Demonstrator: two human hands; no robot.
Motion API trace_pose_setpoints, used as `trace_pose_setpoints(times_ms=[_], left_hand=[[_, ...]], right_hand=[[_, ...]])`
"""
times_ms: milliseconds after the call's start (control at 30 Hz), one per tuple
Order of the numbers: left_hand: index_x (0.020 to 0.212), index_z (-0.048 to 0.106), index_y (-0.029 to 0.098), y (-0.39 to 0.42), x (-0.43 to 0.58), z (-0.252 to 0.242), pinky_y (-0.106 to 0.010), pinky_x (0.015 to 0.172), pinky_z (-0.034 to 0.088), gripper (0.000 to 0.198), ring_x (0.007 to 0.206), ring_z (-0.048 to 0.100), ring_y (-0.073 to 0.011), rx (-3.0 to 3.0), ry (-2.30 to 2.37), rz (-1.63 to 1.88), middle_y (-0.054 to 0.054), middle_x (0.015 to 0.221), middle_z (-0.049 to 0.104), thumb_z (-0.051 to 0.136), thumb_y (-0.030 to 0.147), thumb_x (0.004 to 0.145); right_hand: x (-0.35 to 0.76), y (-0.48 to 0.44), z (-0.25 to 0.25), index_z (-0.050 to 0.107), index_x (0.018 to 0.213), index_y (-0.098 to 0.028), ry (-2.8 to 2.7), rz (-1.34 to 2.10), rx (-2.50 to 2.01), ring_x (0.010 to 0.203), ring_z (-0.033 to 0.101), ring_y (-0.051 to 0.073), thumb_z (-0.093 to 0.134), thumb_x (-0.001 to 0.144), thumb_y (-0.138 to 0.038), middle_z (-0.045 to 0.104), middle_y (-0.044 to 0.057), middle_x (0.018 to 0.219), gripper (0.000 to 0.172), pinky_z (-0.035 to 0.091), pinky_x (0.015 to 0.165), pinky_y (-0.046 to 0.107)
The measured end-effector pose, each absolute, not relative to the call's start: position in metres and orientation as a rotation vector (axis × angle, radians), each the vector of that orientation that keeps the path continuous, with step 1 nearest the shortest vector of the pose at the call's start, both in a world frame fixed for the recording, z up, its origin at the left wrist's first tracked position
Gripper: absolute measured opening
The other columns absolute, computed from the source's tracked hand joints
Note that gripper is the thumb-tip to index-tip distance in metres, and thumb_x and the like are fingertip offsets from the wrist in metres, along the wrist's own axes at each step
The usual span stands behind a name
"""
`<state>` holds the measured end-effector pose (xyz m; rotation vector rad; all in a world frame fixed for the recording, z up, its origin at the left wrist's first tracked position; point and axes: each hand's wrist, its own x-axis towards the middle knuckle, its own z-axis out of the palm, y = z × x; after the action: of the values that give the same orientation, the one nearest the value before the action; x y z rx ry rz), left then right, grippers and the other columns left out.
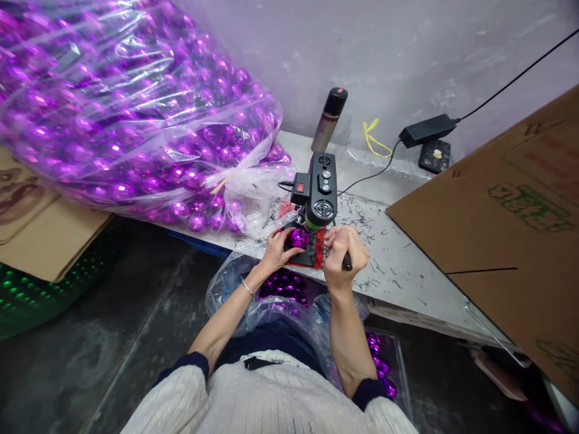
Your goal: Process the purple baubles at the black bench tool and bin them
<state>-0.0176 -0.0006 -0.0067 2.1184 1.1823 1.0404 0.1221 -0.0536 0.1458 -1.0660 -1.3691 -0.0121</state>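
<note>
My left hand (277, 250) is closed on a shiny purple ball (299, 237) and holds it on the red base under a small black bench machine (318, 190). My right hand (344, 256) is wrapped in a fist around the machine's black lever handle (347, 263) at the machine's right side. A clear bag of more purple balls (283, 286) lies in my lap below the table edge.
A huge clear sack of purple balls (136, 114) fills the table's left. A spray can (328, 119) stands behind the machine. A power adapter (427, 129) and cable lie at the back right. A large cardboard sheet (511, 235) leans at right. Small dark scraps litter the table (389, 247).
</note>
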Motion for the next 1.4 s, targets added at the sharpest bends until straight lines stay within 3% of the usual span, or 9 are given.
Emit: trace_pose_setpoints(times_ms=[500, 667, 1100, 1400], left_hand=[[0.134, 0.056, 0.017, 0.004, -0.014, 0.007, -0.046, 0.099, 0.049, 0.062, 0.108, 0.063, -0.0291, 2.191, 1.100, 0.957, -0.013, 0.114, 0.069, 0.069, 0.057, 0.088], [0.136, 0.054, 0.018, 0.005, -0.011, 0.004, -0.048, 0.105, 0.048, 0.060, 0.121, 0.061, -0.0303, 2.141, 1.083, 1.042, -0.015, 0.128, 0.065, 0.067, 0.055, 0.090], [0.139, 0.052, 0.017, 0.005, -0.013, -0.005, -0.050, 0.103, 0.050, 0.063, 0.119, 0.064, -0.0312, 2.148, 1.045, 1.048, -0.017, 0.127, 0.067, 0.066, 0.054, 0.091], [0.139, 0.052, 0.020, 0.003, -0.012, -0.006, -0.051, 0.105, 0.049, 0.063, 0.120, 0.063, -0.0312, 2.114, 1.074, 1.029, -0.015, 0.127, 0.067, 0.068, 0.055, 0.089]], right_hand=[[0.121, -0.054, 0.146, 0.046, 0.065, -0.023, -1.344, -0.004, -1.128, 0.063, 0.056, 0.013, 0.041, 0.099, -0.022, 0.051, -0.002, 0.062, 0.035, 0.046, 0.063, 0.031], [0.122, -0.057, 0.142, 0.048, 0.067, -0.022, -1.378, -0.020, -1.110, 0.066, 0.058, 0.013, 0.041, 0.098, -0.020, 0.056, -0.001, 0.065, 0.032, 0.046, 0.064, 0.031], [0.124, -0.060, 0.082, 0.054, 0.074, -0.022, -1.414, -0.139, -1.085, 0.068, 0.062, 0.014, 0.041, 0.098, -0.021, 0.062, 0.001, 0.075, 0.027, 0.048, 0.064, 0.031], [0.123, -0.057, 0.068, 0.051, 0.073, -0.024, -1.357, -0.172, -1.085, 0.066, 0.060, 0.015, 0.038, 0.099, -0.029, 0.059, 0.001, 0.073, 0.030, 0.050, 0.066, 0.034]])
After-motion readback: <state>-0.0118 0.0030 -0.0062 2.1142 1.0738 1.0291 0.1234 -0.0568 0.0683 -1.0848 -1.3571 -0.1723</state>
